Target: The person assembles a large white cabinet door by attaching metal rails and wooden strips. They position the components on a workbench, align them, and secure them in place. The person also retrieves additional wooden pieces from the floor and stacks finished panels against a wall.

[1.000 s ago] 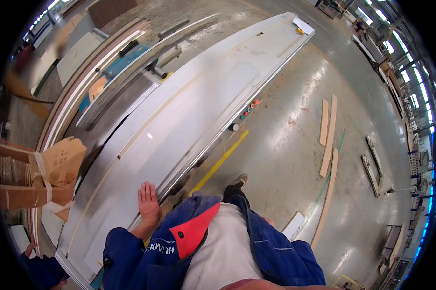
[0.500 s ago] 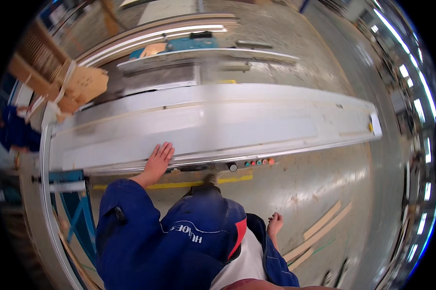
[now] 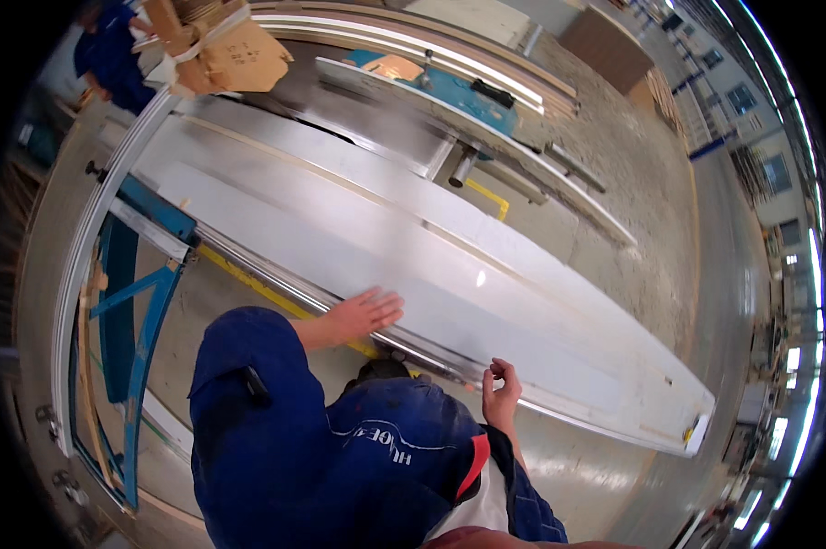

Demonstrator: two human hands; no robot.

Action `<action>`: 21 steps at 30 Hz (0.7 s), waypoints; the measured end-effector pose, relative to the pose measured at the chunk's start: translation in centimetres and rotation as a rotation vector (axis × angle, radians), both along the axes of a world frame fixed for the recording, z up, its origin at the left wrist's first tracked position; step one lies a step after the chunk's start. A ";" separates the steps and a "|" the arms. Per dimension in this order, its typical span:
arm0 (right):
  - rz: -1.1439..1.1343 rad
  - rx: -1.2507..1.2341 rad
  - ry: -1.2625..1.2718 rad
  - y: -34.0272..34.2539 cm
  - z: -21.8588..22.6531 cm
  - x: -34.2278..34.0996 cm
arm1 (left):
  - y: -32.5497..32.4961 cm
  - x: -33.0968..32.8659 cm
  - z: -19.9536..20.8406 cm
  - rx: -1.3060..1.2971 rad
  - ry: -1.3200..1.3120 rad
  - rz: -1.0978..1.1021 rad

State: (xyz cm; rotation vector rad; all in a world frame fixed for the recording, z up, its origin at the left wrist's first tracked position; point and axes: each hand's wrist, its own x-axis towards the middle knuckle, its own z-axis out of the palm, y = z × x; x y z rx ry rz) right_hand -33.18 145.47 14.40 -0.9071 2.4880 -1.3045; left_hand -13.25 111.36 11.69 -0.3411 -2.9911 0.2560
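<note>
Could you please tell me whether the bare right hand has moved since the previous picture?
Yes, the bare right hand has moved toward the near edge of the long white table.

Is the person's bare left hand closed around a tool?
No: the bare left hand is open, fingers extended, palm down at the near edge of the long, pale-grey table.

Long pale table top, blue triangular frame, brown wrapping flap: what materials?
Long pale table top: probably smooth satin metal, given the bright glint; laminate possible. Blue triangular frame: likely painted metal, from its slim bars and even colour. Brown wrapping flap: seems uncoated cardboard, matte, irregular edges.
</note>
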 end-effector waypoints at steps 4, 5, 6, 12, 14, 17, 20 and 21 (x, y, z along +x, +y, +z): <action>0.343 0.178 0.243 1.2 1.4 -6.0 | 6.4 -3.7 -0.5 0.029 0.055 -0.013; 0.407 0.222 0.315 1.9 1.5 -7.6 | 8.1 -4.7 -0.5 0.038 0.066 -0.017; 0.472 0.254 0.390 2.1 1.8 -9.0 | 9.6 -5.5 -0.6 0.066 0.057 -0.004; 0.759 0.425 0.604 8.0 1.3 -17.6 | 19.6 -11.0 0.4 0.081 0.046 0.024; 0.798 0.367 0.569 10.9 0.2 -20.8 | 22.7 -13.2 0.8 0.085 0.022 0.051; 0.824 0.302 0.552 15.2 -1.3 -24.1 | 28.2 -16.0 2.2 0.023 -0.007 0.152; 0.811 0.167 0.559 19.1 -2.2 -27.0 | 34.2 -19.0 4.9 0.349 -0.143 0.310; 0.834 0.134 0.555 20.2 -2.6 -27.7 | 36.3 -19.4 4.6 0.390 -0.135 0.364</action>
